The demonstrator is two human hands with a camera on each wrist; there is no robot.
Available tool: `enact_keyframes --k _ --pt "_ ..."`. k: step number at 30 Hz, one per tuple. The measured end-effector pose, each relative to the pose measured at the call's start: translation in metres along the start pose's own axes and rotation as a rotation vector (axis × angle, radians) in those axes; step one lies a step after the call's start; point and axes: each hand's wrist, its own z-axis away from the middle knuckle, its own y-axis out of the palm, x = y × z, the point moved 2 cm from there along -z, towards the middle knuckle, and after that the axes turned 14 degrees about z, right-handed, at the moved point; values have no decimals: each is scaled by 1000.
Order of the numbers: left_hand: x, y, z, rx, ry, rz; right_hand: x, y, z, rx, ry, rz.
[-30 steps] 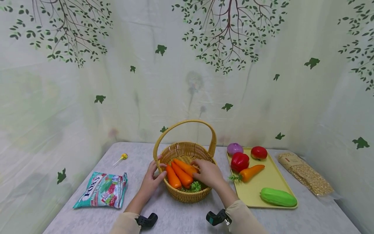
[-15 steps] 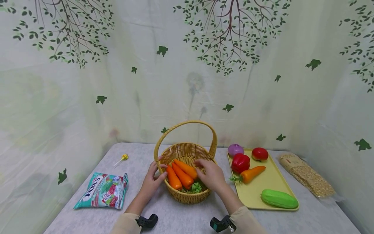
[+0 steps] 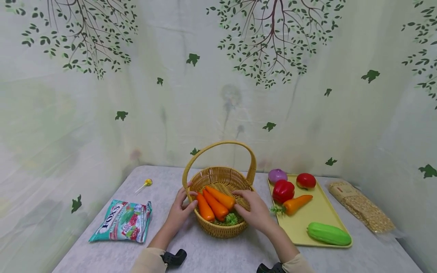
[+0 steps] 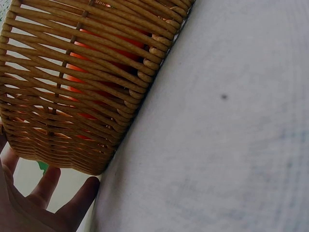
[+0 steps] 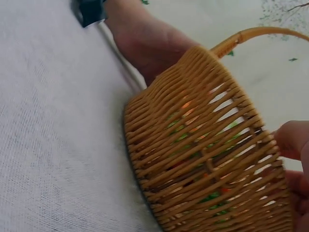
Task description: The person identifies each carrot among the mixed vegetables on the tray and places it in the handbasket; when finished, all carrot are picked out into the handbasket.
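1. Surface point(image 3: 205, 258), pale grey and cloth-like, carrying everything below.
2. Tray point(image 3: 321, 210), yellow, between the basket and the surface's right edge.
3. Basket point(image 3: 222, 229), woven, upright, set in from the middle of the far edge. It looks light and stiff, likely easy to tip; the arched handle or the rim would be the natural hold.
4. Grain packet point(image 3: 362, 206), lying along the right edge.
5. Bag point(image 3: 121, 222), teal, near the left edge.
6. Left hand point(image 3: 181, 206), holding the basket's left side by the rim, beside the handle's foot; the left wrist view shows other fingers spread outside the weave.
7. Right hand point(image 3: 254, 208), at the basket's right rim, thumb and fingers parted, nothing visible between them, just beside the nearest carrot.
8. Cucumber point(image 3: 329, 233), green, at the tray's near right corner.
9. Three carrots point(image 3: 216, 206), side by side inside the basket, with a leafy tuft point(image 3: 232, 218) at their near end. They look smooth, firm and light, perhaps a little slippery; best pinched round the thick part. Another carrot point(image 3: 297, 204) lies on the tray.
10. Pepper point(image 3: 283, 191), tomato point(image 3: 306, 181) and onion point(image 3: 277, 175), towards the tray's far edge.
11. Lollipop point(image 3: 147, 182), near the surface's far left corner.
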Motion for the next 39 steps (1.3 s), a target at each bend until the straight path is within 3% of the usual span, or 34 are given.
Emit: enact_keyframes --k 6,11,17,26,39 --pt "-1 0 -1 -1 10 16 -6 -20 3 64 72 -116" --pt "0 1 -1 2 7 17 -15 -41 5 44 120 -153" --pt "-1 2 -1 10 -14 5 -29 -63 9 41 134 -105" --pt "-4 1 -1 4 7 27 -60 -96 17 171 220 -75" --pt "1 1 0 -4 24 25 -115 -106 35 288 398 -109"
